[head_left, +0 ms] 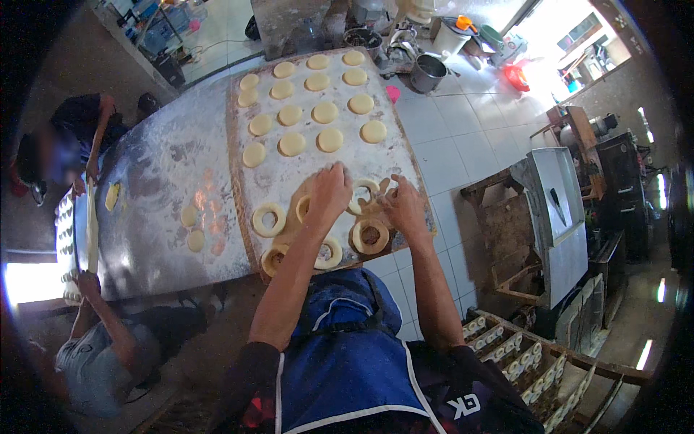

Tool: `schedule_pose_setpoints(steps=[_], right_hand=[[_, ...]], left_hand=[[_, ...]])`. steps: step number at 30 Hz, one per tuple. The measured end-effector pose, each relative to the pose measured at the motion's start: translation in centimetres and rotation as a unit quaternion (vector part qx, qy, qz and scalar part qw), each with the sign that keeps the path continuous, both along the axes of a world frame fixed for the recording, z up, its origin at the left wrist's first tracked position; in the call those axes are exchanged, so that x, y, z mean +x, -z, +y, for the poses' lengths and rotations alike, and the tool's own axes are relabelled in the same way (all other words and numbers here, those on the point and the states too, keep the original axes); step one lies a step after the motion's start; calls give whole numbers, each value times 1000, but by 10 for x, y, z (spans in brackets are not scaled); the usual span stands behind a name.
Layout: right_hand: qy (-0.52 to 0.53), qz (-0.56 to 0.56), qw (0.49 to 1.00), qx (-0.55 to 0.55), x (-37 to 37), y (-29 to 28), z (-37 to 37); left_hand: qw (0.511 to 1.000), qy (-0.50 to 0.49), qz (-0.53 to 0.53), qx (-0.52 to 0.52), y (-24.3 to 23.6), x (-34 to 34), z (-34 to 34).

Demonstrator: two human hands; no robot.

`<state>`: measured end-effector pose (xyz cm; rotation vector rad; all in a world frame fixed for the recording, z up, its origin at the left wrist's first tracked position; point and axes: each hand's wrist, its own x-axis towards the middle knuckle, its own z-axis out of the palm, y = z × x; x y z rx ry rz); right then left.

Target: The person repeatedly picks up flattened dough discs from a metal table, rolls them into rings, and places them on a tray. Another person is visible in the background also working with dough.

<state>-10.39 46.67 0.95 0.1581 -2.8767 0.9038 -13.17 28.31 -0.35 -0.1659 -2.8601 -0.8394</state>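
A blue apron (350,376) with pale edging is covering the person's front, and both bare forearms are extending over a floured board (396,155). On the board's near part, 6 pale dough rings (269,220) are lying, 1 of them partly hiding behind the left forearm. Darker patches are showing inside several of them.

The left hand (332,189) is pointing its fingers down in a narrow bunch, just left of the farthest ring (355,202); whether it is gripping anything, I cannot tell. The right hand (402,208) is curling its fingers just right of that same ring, near another ring (370,237); I cannot tell whether it is holding dough.

To the lower right, a rack (564,354) is carrying ring-shaped pieces in rows. Beyond the hands, 16 round dough discs (330,140) are resting on the board in loose rows.

Left of the board, 2 more discs (189,215) are lying on a floured table (159,155), and farther left 2 co-workers are handling a long pale strip (92,228).

Past the board's far right edge, a pink item (392,94) and a metal pot (429,74) are sitting on the tiled floor (452,155).
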Motion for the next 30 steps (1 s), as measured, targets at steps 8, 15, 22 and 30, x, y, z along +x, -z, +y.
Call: schedule_pose_setpoints(steps=[8, 15, 22, 30], right_hand=[[-78, 246, 962, 91, -138, 37, -18], [-174, -69, 954, 235, -184, 27, -2], [-266, -145, 932, -199, -108, -30, -131], [-312, -98, 945, -14, -62, 34, -419]], left_hand=[[992, 51, -17, 112, -11, 20, -5], [981, -78, 73, 161, -26, 102, -151], [913, -348, 56, 207, -1, 241, -335], [920, -297, 93, 236, -1, 224, -380]])
